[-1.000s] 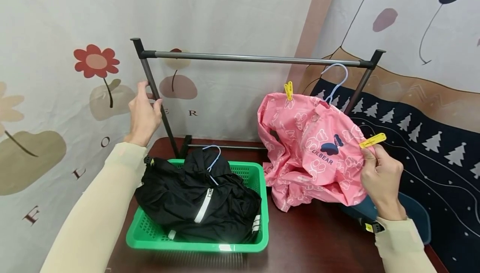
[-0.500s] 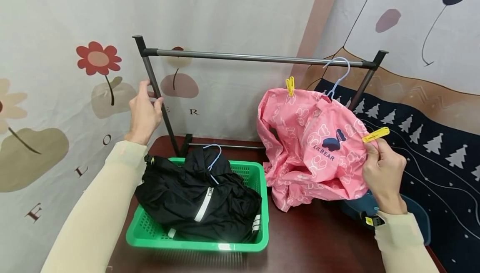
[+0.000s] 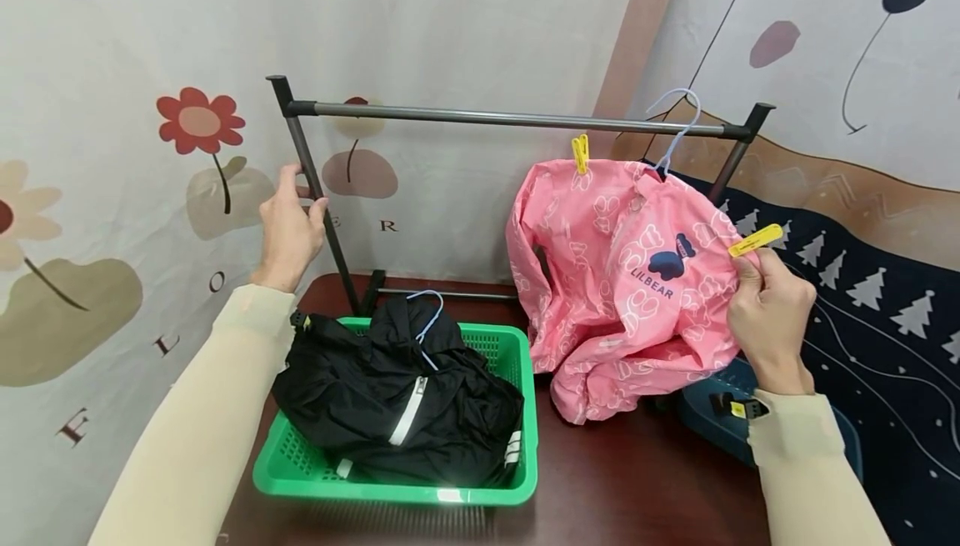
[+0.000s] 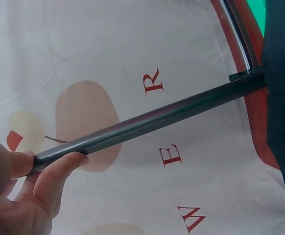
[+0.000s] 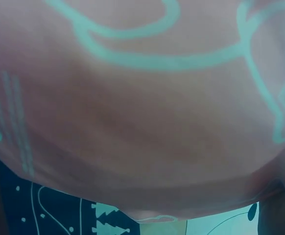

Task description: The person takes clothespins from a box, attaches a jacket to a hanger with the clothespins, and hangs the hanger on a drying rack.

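Note:
My left hand (image 3: 288, 229) grips the left post (image 4: 147, 122) of a grey metal clothes rack, thumb and fingers around it in the left wrist view. My right hand (image 3: 772, 317) pinches the shoulder of a pink printed jacket (image 3: 585, 237) lettered LILBEAR, just below a yellow clothes peg (image 3: 756, 241). A second yellow peg (image 3: 581, 154) is clipped on the other shoulder. From the collar rises the hook of a light-blue hanger (image 3: 678, 142), its top above the rack's bar (image 3: 480, 119). Whether hook and bar touch, I cannot tell. Pink fabric fills most of the right wrist view.
A green basket (image 3: 393, 493) on the dark red table (image 3: 637, 488) holds a black jacket (image 3: 360, 413) with a white zip and its own blue hanger (image 3: 429, 321). Behind the pink jacket's right side stands a dark blue basin (image 3: 701, 413). Printed curtains hang behind.
My right hand has raised the pink jacket, and the hanger's hook has gone from about the bar's height to above it. The left hand keeps its place on the post.

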`<state>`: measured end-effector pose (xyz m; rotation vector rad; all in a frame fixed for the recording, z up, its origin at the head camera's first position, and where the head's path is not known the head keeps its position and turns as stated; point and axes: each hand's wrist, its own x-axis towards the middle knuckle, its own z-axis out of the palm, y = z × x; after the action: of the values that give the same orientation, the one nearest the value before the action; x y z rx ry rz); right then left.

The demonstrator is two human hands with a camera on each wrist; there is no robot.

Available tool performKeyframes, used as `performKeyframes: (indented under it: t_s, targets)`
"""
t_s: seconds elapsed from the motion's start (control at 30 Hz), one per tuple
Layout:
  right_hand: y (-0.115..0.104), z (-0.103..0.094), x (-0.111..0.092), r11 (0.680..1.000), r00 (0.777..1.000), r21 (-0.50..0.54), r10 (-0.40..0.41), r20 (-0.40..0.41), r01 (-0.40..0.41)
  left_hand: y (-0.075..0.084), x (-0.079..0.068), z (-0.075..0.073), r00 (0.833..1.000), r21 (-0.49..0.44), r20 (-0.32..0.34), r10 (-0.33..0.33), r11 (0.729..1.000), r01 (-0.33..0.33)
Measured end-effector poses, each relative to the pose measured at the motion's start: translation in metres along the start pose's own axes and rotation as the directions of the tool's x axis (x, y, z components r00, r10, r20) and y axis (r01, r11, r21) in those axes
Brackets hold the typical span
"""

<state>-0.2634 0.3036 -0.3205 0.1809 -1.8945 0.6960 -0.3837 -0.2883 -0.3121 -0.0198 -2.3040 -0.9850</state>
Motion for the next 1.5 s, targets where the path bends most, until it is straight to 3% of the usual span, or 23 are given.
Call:
performKeyframes:
  t_s: [0.13,0.23,0.5,0.77,1.07,1.5]
  targets:
    - [-0.016,0.000,0.006,1.000,1.000,0.007,0.023,0.008,-0.023,-0.001,-0.002,0.001,1.000,-0.003,-0.004,0.004,1.000,-0.004]
    - [-0.015,0.002,0.007,0.999,0.999,0.005,0.046,0.019,-0.046,-0.001,-0.002,0.001,1.000,0.000,-0.009,0.004,1.000,-0.004]
    - [0.038,0.011,-0.001,0.995,0.995,-0.042,0.092,0.032,-0.090,-0.003,-0.002,0.003,1.000,0.006,-0.022,0.010,1.000,-0.010]
    - [0.058,0.008,-0.013,0.990,0.991,-0.073,0.122,0.061,-0.117,-0.003,-0.001,0.004,1.000,0.010,-0.020,0.008,1.000,-0.007]
    - [0.067,0.006,-0.026,0.979,0.978,-0.098,0.186,0.094,-0.176,-0.005,-0.001,0.005,1.000,0.011,-0.022,0.005,1.000,-0.004]
    - [0.063,0.003,-0.033,0.961,0.958,-0.095,0.267,0.101,-0.258,-0.002,0.000,0.004,1.000,0.001,-0.021,0.001,1.000,-0.001]
